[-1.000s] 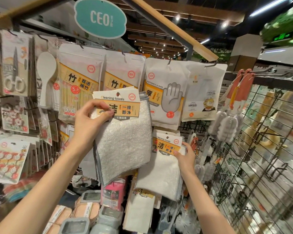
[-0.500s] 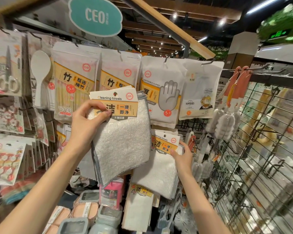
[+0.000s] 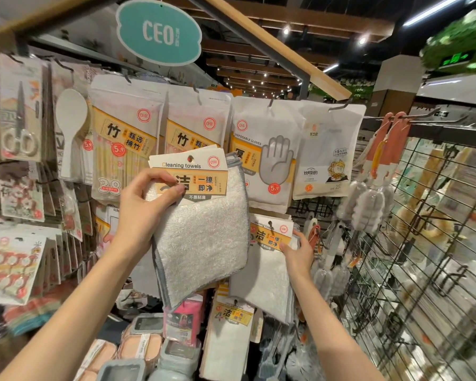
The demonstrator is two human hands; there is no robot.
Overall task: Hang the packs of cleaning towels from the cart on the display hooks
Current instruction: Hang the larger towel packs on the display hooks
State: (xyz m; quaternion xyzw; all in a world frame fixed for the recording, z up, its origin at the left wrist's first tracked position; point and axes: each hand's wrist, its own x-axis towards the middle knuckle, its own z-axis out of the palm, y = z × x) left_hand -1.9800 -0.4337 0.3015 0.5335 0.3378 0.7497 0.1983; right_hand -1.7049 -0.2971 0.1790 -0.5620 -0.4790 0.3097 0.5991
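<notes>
Mid-hang, stack not on a hook yet. Left hand (image 3: pixel 146 213) grips a stack of towel packs (image 3: pixel 201 229) by the card headers, thumb on the front of the orange label, fingers curled behind. It's held up in front of the display, over the bamboo packs (image 3: pixel 127 138) and beside the glove pack (image 3: pixel 261 158). It isn't threaded on anything.

Right hand (image 3: pixel 297 251) is lower right, on the hung towels (image 3: pixel 267 259). Thumb presses the front of that header, fingers wrap its right edge, so it's clamped on the card, steadying it or pulling it forward. The hook (image 3: pixel 270 223) shows as a dark tip through the header hole.

Orientation of the held stack: header up, cloth hanging down, long axis near vertical but tilted, top leaning left and bottom corner pointing down. Headers are fanned, not flush.

My read of the next move: square the headers so the holes line up, bring the stack down and right to the hook, level it, then push the holes over the tip. Fanned cards are the likely snag. Cart not in view.
</notes>
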